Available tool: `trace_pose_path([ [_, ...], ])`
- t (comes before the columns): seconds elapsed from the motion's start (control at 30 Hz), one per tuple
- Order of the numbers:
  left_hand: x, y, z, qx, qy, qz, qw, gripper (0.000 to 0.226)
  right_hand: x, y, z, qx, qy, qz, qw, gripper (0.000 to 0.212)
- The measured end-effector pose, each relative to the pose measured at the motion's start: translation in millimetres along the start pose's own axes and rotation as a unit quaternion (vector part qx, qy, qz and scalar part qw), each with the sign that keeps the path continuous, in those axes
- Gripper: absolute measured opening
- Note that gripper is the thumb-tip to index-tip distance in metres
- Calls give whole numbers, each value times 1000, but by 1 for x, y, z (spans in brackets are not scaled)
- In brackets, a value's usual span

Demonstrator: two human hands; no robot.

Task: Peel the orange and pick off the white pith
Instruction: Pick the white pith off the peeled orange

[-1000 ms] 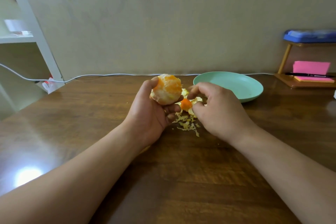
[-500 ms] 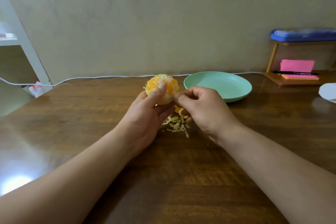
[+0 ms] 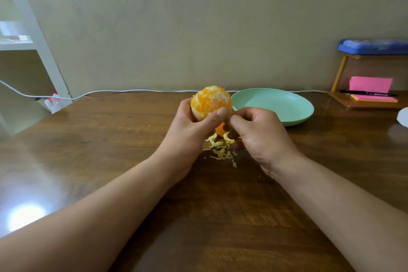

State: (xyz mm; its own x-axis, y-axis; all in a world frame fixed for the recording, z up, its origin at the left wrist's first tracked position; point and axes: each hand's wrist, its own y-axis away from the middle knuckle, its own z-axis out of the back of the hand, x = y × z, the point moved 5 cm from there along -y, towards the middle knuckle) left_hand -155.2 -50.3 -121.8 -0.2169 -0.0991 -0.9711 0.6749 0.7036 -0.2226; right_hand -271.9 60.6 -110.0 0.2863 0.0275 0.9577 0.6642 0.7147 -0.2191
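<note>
Right hand [image 3: 260,134] had risen from pith scraps [image 3: 221,150] to the orange [image 3: 209,101], fingertips pinching its side, left hand [image 3: 189,132] gripped it, green plate [image 3: 287,115] by far edge of table [image 3: 110,139].

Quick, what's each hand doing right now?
Left hand: holding the peeled orange.
Right hand: fingers curled, pinching at the peeled orange's side; any pith bit is too small to see.
</note>
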Motion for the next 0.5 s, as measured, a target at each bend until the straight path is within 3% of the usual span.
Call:
trace_pose_path([
  [0.13, -5, 4, 1, -11, -40, -3, 999, 70, 1, -2, 3, -19, 31, 30, 999, 15],
  [0.27, -5, 2, 4, -5, -46, 36, 998, 85, 4, -3, 6, -24, 94, 71, 993, 15],
  [0.33, -5, 1, 3, 6, -14, 56, 998, 87, 6, -3, 7, -24, 114, 83, 990, 13],
  [0.5, 0, -2, 1, 25, 98, 94, 990, 67, 12, -2, 11, -30, 114, 112, 987, 10],
])
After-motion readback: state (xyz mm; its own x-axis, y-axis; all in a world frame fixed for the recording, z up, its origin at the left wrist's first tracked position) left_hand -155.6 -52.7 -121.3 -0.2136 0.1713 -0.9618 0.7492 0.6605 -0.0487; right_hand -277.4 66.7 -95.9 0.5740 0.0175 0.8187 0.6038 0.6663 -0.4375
